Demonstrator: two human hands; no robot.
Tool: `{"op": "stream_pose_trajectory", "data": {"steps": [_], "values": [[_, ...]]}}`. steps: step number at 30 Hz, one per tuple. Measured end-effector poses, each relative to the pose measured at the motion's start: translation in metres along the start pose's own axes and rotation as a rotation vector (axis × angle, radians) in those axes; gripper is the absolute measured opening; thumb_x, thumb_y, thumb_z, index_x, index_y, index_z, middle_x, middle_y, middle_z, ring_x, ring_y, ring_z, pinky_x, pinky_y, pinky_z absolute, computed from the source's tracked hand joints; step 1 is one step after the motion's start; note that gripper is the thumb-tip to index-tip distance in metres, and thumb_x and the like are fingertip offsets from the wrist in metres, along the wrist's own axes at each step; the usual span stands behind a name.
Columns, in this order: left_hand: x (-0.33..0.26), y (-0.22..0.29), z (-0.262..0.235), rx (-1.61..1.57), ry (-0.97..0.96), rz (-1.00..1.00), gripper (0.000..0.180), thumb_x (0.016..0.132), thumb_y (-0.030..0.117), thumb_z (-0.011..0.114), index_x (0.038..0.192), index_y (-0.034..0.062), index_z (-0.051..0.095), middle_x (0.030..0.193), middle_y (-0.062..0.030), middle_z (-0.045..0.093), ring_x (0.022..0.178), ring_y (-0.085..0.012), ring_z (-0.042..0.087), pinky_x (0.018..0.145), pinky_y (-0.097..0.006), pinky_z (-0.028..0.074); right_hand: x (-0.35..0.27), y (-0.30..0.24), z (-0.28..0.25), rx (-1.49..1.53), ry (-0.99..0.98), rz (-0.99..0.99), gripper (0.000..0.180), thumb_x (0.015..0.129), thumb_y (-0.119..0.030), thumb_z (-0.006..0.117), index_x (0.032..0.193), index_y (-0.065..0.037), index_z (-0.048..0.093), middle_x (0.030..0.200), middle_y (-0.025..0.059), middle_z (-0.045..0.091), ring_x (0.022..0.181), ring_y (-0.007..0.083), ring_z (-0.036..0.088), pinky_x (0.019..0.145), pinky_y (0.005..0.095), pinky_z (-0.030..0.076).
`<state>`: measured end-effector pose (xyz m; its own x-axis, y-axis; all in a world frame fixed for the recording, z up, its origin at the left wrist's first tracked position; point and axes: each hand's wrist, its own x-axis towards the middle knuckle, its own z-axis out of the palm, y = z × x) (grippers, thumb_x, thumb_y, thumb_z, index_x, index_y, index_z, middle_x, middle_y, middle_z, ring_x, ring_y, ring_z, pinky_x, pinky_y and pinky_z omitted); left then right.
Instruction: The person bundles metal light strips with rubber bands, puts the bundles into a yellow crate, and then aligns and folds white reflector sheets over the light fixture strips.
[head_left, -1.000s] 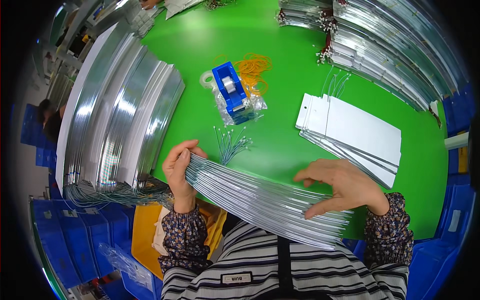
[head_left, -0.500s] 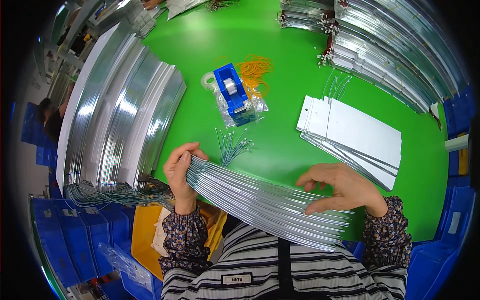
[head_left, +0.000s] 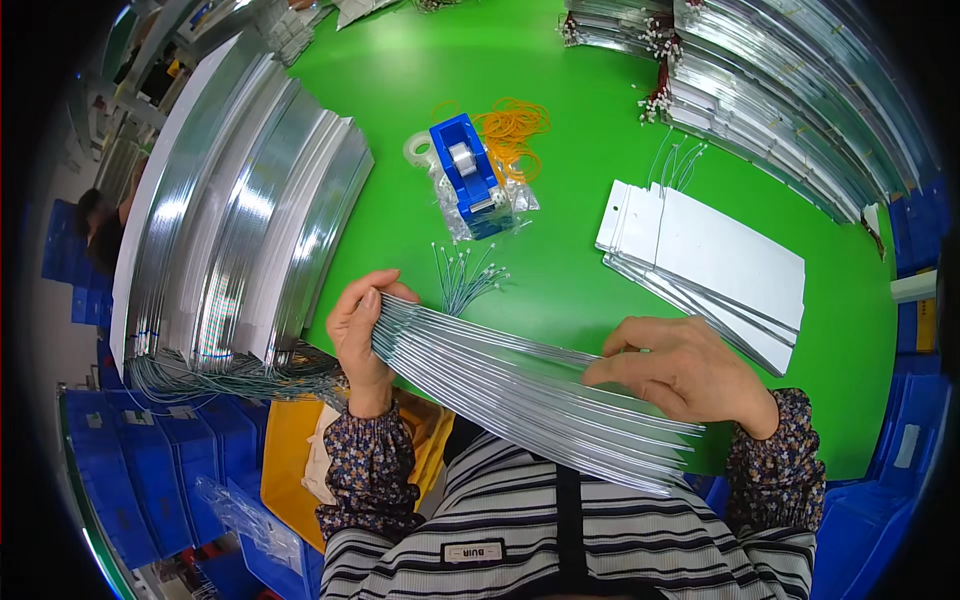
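My left fingers [head_left: 371,303] grip the fanned strips [head_left: 500,395], best held steady; whether my right fingers [head_left: 622,369] pinch any, I can't tell.

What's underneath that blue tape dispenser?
Crumpled clear plastic sticks out from under the blue tape dispenser on both sides, lying on the green table. Whatever sits beneath the dispenser's middle is covered.
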<state>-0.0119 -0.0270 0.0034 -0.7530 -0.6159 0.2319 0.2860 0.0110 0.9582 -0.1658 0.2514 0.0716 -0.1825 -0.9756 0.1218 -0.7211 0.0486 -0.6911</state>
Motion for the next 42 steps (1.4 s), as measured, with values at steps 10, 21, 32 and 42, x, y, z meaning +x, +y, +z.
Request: {"op": "stream_pose_trajectory", "data": {"steps": [10,21,32,42], "values": [[0.0,0.0,0.001,-0.021,0.008,0.01,0.028,0.091,0.015,0.049,0.103,-0.0082,0.06,0.079,-0.0167,0.064,0.064,-0.0147,0.059,0.06,-0.024,0.047,0.0,-0.001,0.001,0.022,-0.002,0.003,0.039,0.074,-0.044,0.069,0.097,-0.013,0.065,0.075,0.0019,0.055,0.066,0.0189,0.055,0.049,0.0319,0.039],[-0.002,0.001,-0.005,0.026,-0.059,-0.021,0.035,0.09,0.021,0.049,0.111,-0.0057,0.056,0.086,-0.0159,0.063,0.073,-0.0161,0.058,0.067,-0.025,0.047,0.001,-0.003,0.001,-0.006,-0.023,0.001,0.043,0.069,-0.045,0.072,0.099,-0.014,0.063,0.076,0.0017,0.053,0.069,0.0195,0.054,0.052,0.0329,0.039],[-0.003,0.008,-0.007,0.021,-0.186,-0.068,0.065,0.074,0.027,0.066,0.126,-0.0054,0.046,0.108,-0.0214,0.06,0.102,-0.0275,0.058,0.094,-0.039,0.043,0.001,-0.003,0.0,-0.004,-0.034,0.066,0.047,0.059,-0.041,0.08,0.095,-0.014,0.067,0.083,0.0024,0.061,0.068,0.0197,0.058,0.051,0.0294,0.042],[-0.002,0.011,-0.007,0.016,-0.204,-0.094,0.069,0.071,0.027,0.065,0.129,-0.004,0.044,0.113,-0.0228,0.058,0.106,-0.0295,0.057,0.098,-0.04,0.041,0.002,-0.001,-0.002,0.035,-0.032,0.059,0.044,0.064,-0.041,0.076,0.098,-0.015,0.064,0.074,0.0007,0.054,0.065,0.0193,0.054,0.051,0.0318,0.039]]}}
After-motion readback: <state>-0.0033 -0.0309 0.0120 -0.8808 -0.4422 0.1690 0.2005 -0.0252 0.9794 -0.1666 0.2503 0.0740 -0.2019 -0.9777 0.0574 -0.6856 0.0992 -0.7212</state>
